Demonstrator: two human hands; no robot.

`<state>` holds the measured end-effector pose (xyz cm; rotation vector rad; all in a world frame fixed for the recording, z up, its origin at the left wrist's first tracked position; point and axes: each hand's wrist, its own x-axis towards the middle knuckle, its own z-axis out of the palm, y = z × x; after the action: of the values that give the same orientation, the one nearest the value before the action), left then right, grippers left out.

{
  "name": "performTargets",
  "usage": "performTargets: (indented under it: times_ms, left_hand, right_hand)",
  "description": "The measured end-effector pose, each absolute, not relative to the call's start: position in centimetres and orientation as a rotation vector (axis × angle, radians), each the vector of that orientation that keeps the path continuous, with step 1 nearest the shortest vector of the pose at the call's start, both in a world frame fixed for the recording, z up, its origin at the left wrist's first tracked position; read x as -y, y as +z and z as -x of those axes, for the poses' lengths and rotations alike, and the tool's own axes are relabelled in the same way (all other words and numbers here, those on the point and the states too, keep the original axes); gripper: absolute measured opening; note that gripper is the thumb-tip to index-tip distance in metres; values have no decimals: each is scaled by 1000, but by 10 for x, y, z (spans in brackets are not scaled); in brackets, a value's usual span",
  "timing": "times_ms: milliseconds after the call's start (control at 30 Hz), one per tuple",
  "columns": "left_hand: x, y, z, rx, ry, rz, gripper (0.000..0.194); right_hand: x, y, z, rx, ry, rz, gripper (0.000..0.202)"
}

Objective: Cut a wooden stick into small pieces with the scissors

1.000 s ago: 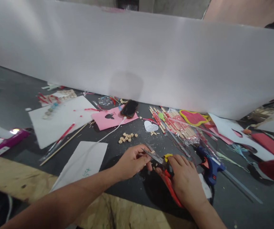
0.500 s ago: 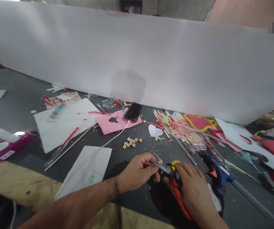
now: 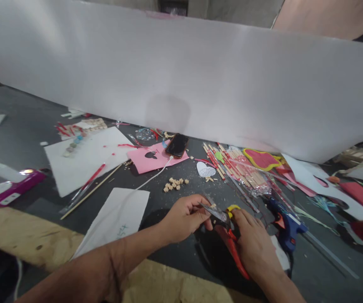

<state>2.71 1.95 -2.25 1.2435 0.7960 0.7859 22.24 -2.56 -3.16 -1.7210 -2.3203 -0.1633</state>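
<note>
My right hand (image 3: 254,237) is wrapped around the handles of a pair of scissors (image 3: 219,215), one grip red and the other yellow. Their metal blades point left, spread a little, towards my left hand (image 3: 184,219). The fingertips of that hand are pinched together right at the blades, and what they grip is mostly hidden. A tiny pale wooden bit (image 3: 213,206) shows by the blades. Beyond my hands lies a cluster of small wooden pieces (image 3: 175,184). Short cut sticks (image 3: 211,179) lie beside a white paper heart (image 3: 205,169).
Behind stands a tall white panel (image 3: 181,75). A phone (image 3: 177,145) on a cable rests over pink paper (image 3: 143,158). Bundled sticks (image 3: 241,168) in plastic and a blue glue gun (image 3: 288,229) are to the right. White sheets (image 3: 86,155) and a purple device (image 3: 14,187) lie left.
Both hands and the scissors stay close together in nearly the same place. The view has shifted slightly, and the blades look a little differently angled.
</note>
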Motion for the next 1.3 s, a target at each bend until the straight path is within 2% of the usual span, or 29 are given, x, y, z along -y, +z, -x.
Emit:
performTargets:
  times_ms: [200, 567, 833, 1033, 1300]
  left_hand:
    - [-19, -22, -25, -860, 847, -1371, 14]
    - [-15, -13, -22, -900, 788, -1472, 19]
    - [-16, -18, -23, -845, 824, -1408, 21]
    - [-17, -24, -23, -745, 861, -1313, 20]
    - [-17, -20, -23, -840, 841, -1329, 16]
  right_hand:
    - [26, -33, -225, 2278, -179, 1722, 35]
    - [28, -28, -224, 2308, 45, 1566, 37]
    - [30, -24, -220, 2218, 219, 1647, 42]
    - [32, -20, -214, 2247, 533, 1695, 28]
    - [31, -24, -217, 2207, 297, 1735, 44]
